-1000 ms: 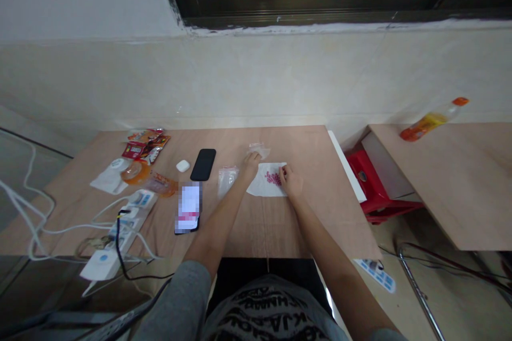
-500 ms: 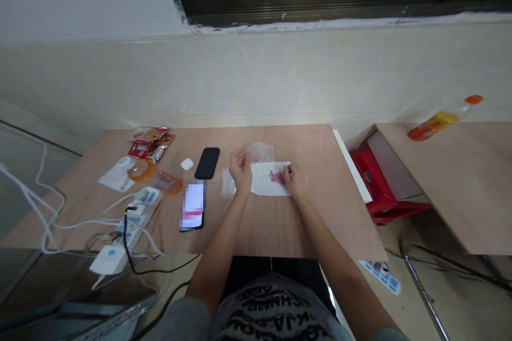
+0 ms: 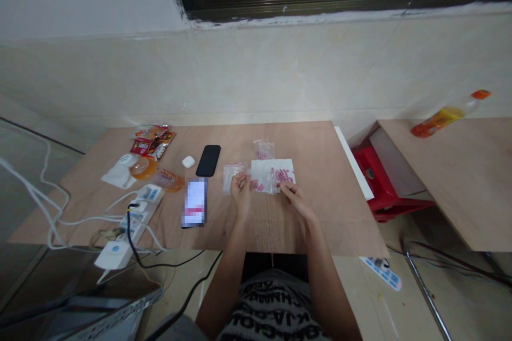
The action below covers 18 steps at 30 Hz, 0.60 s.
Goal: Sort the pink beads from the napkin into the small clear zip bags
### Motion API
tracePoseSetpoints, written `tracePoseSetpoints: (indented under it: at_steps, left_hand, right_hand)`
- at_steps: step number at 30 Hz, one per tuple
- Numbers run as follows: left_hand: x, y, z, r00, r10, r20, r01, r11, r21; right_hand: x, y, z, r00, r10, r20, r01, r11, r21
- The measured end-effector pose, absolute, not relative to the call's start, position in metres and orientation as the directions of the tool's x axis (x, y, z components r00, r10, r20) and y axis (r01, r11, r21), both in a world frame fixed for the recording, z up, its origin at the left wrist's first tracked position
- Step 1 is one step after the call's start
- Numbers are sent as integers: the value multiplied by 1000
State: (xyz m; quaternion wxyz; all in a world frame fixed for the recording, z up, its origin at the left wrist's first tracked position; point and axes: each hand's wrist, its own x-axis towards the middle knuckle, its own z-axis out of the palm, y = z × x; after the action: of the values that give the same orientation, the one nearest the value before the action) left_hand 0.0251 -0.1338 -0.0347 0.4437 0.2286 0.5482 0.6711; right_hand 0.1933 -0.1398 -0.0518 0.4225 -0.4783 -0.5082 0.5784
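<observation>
Over a white sheet of paper (image 3: 262,167), a small clear plastic bag (image 3: 264,181) lies with some pink beads in its left end. My left hand (image 3: 240,192) pinches the bag at that end. Loose pink beads (image 3: 285,175) are scattered on the right part of the sheet. My right hand (image 3: 296,198) is at the sheet's lower right edge, fingers drawn together beside the beads; whatever its fingertips hold is too small to make out. Behind the sheet is another clear bag (image 3: 264,149) with pink beads, and left of it a flat clear bag (image 3: 231,175).
To the left are a black phone (image 3: 208,160), a lit phone (image 3: 194,201), a white case (image 3: 188,162), an orange-tinted bottle (image 3: 160,175), snack packets (image 3: 153,141) and a power strip (image 3: 132,226) with cables. A drink bottle (image 3: 446,117) lies on the right table.
My left hand has come down nearer the table edge. A clear bag with beads now shows over the sheet. My right hand has moved slightly down from the loose beads.
</observation>
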Motion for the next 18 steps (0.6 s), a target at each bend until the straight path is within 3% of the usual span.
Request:
tracePoseSetpoints:
  at_steps: [4, 7, 10, 12, 15, 18]
  left_hand:
    - [25, -136, -36, -470, 878, -92, -174, 10, 985]
    - [25, -141, -28, -494, 860, 129, 157, -58, 986]
    - [26, -149, -15, -399, 860, 317, 423, -134, 896]
    - [28, -154, -7, -256, 933, 252, 452, -115, 885]
    - [35, -159, -1, -22, 999, 39, 414, -27, 910]
    - [39, -161, -2, 48, 998, -34, 397, 12, 918]
  right_hand:
    - [192, -141, -50, -155, 984, -89, -11, -92, -996]
    - [191, -140, -51, -123, 989, -80, 1, -80, -997]
    - [190, -142, -49, -112, 993, -44, 26, -41, -999]
    - [189, -143, -47, -129, 991, -32, 49, -26, -998]
    - [188, -144, -42, -161, 987, -27, 78, -15, -997]
    - [188, -145, -36, -186, 982, -29, 113, -7, -994]
